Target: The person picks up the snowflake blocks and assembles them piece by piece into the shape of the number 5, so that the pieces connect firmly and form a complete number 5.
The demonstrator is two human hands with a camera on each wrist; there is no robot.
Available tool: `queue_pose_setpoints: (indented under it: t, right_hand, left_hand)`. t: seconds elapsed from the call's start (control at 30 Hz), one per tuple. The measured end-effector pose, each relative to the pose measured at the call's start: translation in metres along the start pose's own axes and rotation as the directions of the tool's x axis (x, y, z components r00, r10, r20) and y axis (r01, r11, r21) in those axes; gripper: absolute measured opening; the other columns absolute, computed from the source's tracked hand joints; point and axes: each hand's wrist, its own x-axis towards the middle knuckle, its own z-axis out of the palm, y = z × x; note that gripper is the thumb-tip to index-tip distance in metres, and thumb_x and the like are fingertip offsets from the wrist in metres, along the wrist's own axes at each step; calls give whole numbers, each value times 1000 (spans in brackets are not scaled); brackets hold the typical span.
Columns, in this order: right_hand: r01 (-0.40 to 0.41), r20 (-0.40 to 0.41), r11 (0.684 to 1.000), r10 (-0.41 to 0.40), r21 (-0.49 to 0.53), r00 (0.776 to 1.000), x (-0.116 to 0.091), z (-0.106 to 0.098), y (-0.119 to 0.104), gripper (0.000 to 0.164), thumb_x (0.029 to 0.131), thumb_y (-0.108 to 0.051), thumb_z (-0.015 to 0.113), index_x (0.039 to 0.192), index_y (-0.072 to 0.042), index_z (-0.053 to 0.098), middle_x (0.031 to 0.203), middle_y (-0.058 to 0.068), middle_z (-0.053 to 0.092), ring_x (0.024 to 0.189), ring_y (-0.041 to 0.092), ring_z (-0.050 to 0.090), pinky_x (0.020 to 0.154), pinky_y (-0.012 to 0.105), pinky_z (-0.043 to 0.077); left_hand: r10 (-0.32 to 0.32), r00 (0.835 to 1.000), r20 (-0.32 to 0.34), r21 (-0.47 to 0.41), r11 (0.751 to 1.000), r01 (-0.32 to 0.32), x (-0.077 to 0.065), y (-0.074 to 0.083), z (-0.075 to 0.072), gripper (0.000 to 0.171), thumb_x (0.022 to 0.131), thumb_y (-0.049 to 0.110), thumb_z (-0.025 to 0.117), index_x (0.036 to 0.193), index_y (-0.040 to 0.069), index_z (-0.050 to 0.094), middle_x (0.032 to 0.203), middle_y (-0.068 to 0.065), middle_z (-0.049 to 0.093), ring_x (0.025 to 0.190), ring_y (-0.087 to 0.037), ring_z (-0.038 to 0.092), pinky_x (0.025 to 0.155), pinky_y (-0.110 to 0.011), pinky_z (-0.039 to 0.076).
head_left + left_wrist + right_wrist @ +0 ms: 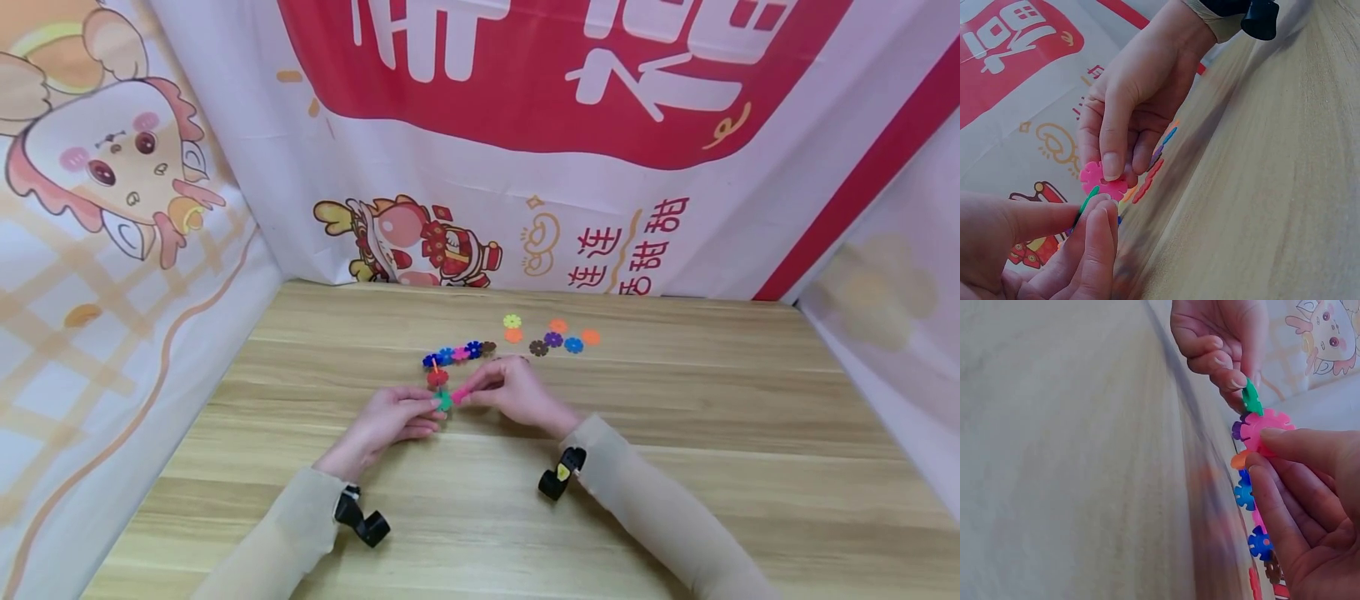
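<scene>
My left hand point(392, 419) pinches a green notched plastic disc point(444, 402) between thumb and fingers. From the right, my right hand point(520, 393) pinches a pink notched disc point(1096, 175) by thumb and fingertips. The two discs meet at their edges, set crosswise; how deep their slots engage is hard to tell. Beyond the green piece, a red disc point(438, 378) and an orange one seen edge-on lead to a row of linked discs. That row holds a dark blue disc point(1260, 543), lighter blue point(1245, 496) and pink ones, and a brown disc point(488, 347) at its end.
Behind my right hand lie loose discs: yellow point(512, 321), purple point(553, 339), blue point(573, 345), brown point(538, 348) and several orange. The wooden table point(675, 417) meets printed cloth walls point(255, 108) at the back and sides. Both wrists carry black cameras.
</scene>
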Motion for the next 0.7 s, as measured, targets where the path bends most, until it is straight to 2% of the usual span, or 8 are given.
queue_pose_setpoints:
  t: [0.23, 0.5, 0.6, 0.7]
  right_hand:
    - [-2, 14, 1000, 2, 2, 1000, -1, 5, -1, 9, 89, -6, 79, 96, -12, 81, 93, -7, 76, 86, 14, 72, 75, 31, 60]
    - [-18, -25, 1000, 19, 16, 1000, -2, 8, -3, 10, 88, -7, 81, 95, -14, 80, 93, -6, 75, 85, 14, 72, 77, 31, 60]
    - [-35, -31, 999, 36, 16, 999, -3, 8, -4, 12, 88, -9, 82, 99, -12, 79, 94, -6, 75, 86, 14, 72, 78, 31, 59]
    - [-46, -18, 998, 47, 33, 999, -4, 5, -3, 22, 88, -10, 82, 108, -6, 77, 97, -3, 76, 89, 15, 72, 80, 30, 59]
  left_hand:
    - [30, 1000, 1, 13, 999, -30, -1, 0, 0, 30, 99, 2, 63, 124, -14, 58, 100, -20, 72, 84, -22, 72, 81, -31, 60]
    - [20, 999, -29, -10, 1000, -20, 1, 1, 3, 27, 98, -1, 63, 122, -13, 59, 102, -22, 70, 89, -25, 73, 84, -32, 59]
    - [19, 999, -31, -12, 1000, -19, 1, 1, 4, 27, 98, -2, 63, 122, -13, 60, 102, -22, 71, 90, -26, 73, 84, -33, 59]
    - [22, 999, -27, -16, 1000, -22, 0, 2, 3, 27, 98, -2, 63, 123, -13, 59, 102, -23, 71, 90, -27, 73, 85, -33, 59]
